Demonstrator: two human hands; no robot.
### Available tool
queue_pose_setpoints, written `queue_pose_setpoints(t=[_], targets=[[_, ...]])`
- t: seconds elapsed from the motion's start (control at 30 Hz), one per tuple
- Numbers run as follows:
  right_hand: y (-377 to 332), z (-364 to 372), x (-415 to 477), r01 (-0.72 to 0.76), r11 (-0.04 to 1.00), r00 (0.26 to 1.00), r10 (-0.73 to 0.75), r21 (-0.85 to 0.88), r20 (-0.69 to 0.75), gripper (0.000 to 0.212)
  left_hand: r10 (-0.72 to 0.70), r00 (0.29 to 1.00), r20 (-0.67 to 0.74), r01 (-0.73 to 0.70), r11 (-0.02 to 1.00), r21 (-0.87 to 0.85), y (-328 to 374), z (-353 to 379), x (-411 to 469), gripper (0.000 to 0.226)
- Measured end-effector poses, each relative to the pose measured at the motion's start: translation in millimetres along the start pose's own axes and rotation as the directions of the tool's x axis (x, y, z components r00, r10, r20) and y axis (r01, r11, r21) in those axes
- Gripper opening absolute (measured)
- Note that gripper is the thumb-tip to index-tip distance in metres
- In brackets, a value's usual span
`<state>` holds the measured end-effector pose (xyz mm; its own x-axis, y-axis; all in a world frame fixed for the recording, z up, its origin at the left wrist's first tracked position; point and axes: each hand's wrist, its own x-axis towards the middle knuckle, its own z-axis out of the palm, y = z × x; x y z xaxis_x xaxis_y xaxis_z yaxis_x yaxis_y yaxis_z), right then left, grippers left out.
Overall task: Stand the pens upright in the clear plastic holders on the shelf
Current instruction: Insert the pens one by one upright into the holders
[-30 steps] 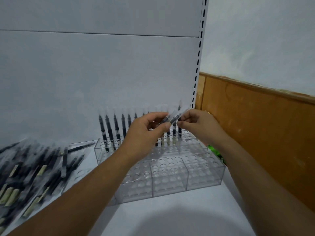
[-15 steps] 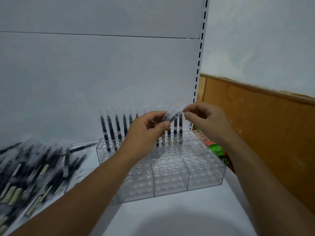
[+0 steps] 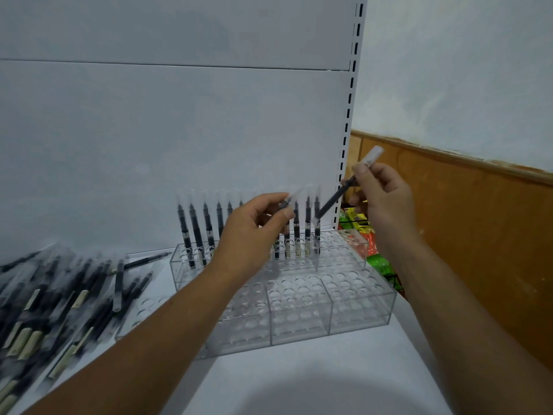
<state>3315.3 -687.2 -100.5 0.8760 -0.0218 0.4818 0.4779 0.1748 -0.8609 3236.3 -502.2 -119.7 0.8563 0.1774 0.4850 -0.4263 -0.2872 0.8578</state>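
Observation:
A clear plastic holder [image 3: 302,298] with rows of round holes stands on the white shelf. Several black pens [image 3: 193,232] stand upright in its back row. My right hand [image 3: 380,196] grips one black pen [image 3: 332,202] with a clear cap, tilted, its tip pointing down-left above the back row's right end. My left hand [image 3: 254,229] hovers over the holder's middle and pinches another pen or pens [image 3: 288,200] between thumb and fingers; part of the back row is hidden behind it.
A heap of loose black pens [image 3: 59,298] lies on the shelf [image 3: 314,378] at the left. The shelf's white back panel and slotted upright [image 3: 348,115] rise behind. Colourful packets [image 3: 374,253] sit past the shelf's right edge, below a wooden wall panel.
My hands have parted. The right hand pulled one pen out of the left hand's grasp and lifted it up and to the right; the left hand stayed above the holder.

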Motion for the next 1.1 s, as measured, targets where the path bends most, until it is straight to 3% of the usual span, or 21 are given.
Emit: queue_pose_setpoints(t=[0.07,0.17,0.33,0.6,0.77,0.9,1.0,1.1], targets=[[4,-2,2,0.081,0.993,0.995,-0.086,-0.085,-0.057,0.008,-0.004,1.0,0.027,0.003,1.0,0.026,-1,1,0,0.023],[10,-3,3,0.178,0.945,0.982,-0.187,-0.275,-0.006,0.004,-0.016,0.999,0.049,0.014,0.999,0.041,-2,2,1,0.022],[19,-5,6,0.217,0.859,0.976,-0.208,-0.463,0.072,0.012,-0.018,0.998,0.065,0.014,0.999,0.051,-2,1,0,0.022],[32,-7,4,0.183,0.656,0.957,0.053,-0.733,0.286,0.022,-0.022,0.996,0.09,0.015,0.997,0.079,-1,2,-1,0.024],[26,-13,6,0.161,0.668,0.973,0.015,-0.726,0.229,0.019,-0.016,0.996,0.083,0.01,0.997,0.077,-3,1,0,0.025],[13,-9,0,0.253,0.791,0.967,-0.196,-0.557,0.16,0.017,-0.031,0.998,0.063,0.031,1.0,0.002,-4,2,0,0.022],[4,-2,-8,0.274,0.879,0.926,-0.132,-0.389,0.353,0.021,-0.034,0.997,0.066,0.034,0.999,-0.009,-4,2,0,0.019],[4,6,-14,0.211,0.912,0.876,-0.016,-0.353,0.482,0.019,-0.027,0.995,0.095,0.024,0.999,0.035,-3,3,0,0.019]])
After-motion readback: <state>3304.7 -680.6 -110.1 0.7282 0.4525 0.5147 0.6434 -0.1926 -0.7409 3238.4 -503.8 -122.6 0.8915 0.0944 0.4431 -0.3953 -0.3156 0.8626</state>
